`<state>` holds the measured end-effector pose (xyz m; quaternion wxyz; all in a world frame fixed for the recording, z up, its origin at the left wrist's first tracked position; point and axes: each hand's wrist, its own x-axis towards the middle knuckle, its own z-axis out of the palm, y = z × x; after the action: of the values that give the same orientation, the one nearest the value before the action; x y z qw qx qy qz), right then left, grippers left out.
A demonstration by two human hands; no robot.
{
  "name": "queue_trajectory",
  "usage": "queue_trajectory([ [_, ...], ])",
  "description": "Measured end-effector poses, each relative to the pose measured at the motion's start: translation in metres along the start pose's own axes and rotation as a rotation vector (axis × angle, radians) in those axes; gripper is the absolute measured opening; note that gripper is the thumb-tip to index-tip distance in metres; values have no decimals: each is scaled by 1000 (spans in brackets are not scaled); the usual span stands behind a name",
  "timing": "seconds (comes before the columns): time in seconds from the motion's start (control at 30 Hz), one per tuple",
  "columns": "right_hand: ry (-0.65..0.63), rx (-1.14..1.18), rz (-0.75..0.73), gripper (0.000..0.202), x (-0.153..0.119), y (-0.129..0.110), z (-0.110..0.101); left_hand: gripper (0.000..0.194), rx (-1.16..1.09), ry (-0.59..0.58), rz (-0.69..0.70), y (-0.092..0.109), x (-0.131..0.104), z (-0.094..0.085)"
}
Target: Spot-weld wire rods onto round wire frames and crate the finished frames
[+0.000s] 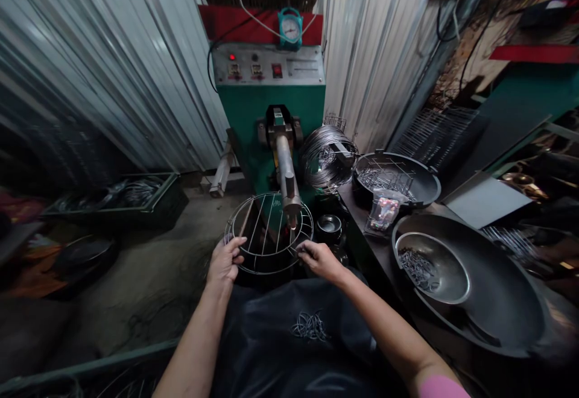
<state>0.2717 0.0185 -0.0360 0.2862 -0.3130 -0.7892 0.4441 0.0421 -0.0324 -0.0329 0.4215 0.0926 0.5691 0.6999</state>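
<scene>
A round wire rack [265, 254] with parallel bars is held beneath the metal arm [286, 169] of a green machine [226, 99]. My left hand [225, 259] pinches the rack's left rim. At the rack's right side my right hand [319, 257] has its fingers pressed together close to the rim; what they hold is too small to make out. The tip of the machine arm meets the rack near its right edge, where a small bright spot shows. A small pile of bent wire pieces [310, 325] lies on the dark apron over my lap.
Coiled wire [328, 157] hangs right of the machine. Further right are a pan with wire parts [429, 175], a plastic bag [384, 212] and a metal bowl [459, 271] inside a large black pan [506, 301]. A green bin [158, 199] stands at left.
</scene>
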Motion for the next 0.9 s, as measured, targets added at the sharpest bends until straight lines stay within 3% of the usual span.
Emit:
queue_trajectory([
  [0.2, 132, 174, 143, 11, 4, 4, 8, 43, 15, -1, 17, 0, 1, -3],
  [0.9, 204, 238, 117, 9, 25, 5, 5, 41, 53, 17, -58, 6, 26, 12],
])
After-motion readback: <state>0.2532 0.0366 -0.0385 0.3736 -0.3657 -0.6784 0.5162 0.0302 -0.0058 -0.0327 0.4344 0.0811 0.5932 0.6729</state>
